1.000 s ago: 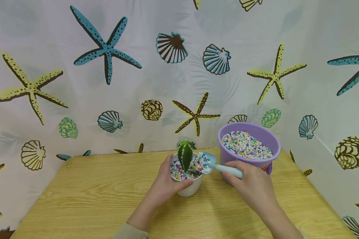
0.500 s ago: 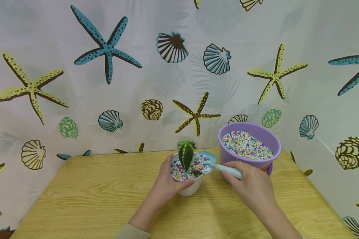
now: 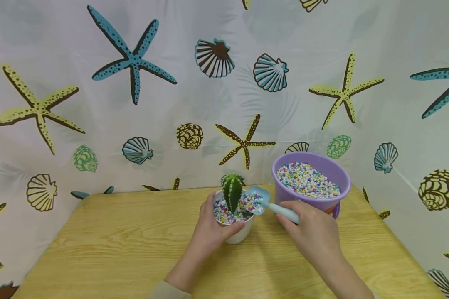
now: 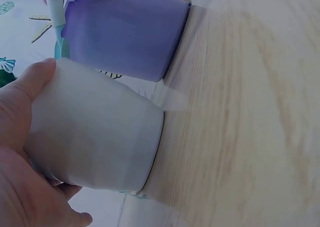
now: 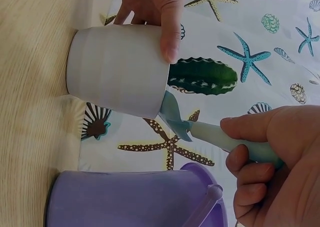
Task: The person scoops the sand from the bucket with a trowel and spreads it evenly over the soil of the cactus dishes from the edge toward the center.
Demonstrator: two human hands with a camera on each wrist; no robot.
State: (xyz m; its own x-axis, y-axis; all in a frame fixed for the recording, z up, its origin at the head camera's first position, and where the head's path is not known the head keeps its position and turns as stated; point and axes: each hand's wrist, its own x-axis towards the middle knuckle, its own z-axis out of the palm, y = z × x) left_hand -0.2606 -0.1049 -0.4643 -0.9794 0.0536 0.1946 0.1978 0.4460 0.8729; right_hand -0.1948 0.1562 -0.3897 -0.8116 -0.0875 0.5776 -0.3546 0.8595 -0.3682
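A green cactus (image 3: 232,193) stands in a white pot (image 3: 239,236) with colored pebbles (image 3: 223,214) around its base. My left hand (image 3: 209,230) grips the pot from its left side, thumb across the near wall. In my right hand (image 3: 314,228) is the handle of a small light-blue shovel (image 3: 260,198), held between thumb and curled fingers. The shovel's blade rests at the pot's right rim, tilted toward the cactus, with pebbles on it. In the right wrist view, the blade (image 5: 172,114) meets the rim and the cactus (image 5: 202,76) sticks out beyond it.
Right of the pot stands a purple bucket (image 3: 280,189) holding many colored pebbles (image 3: 307,180). Its handle (image 5: 205,207) hangs down its side. Both containers stand on a wooden table (image 3: 116,241). Behind and at the sides hangs a curtain (image 3: 164,99) printed with starfish and shells.
The shovel's blade has tilted further toward the pot, and fewer pebbles lie on it. Pebbles have slid toward the cactus. The left hand keeps its grip on the pot.
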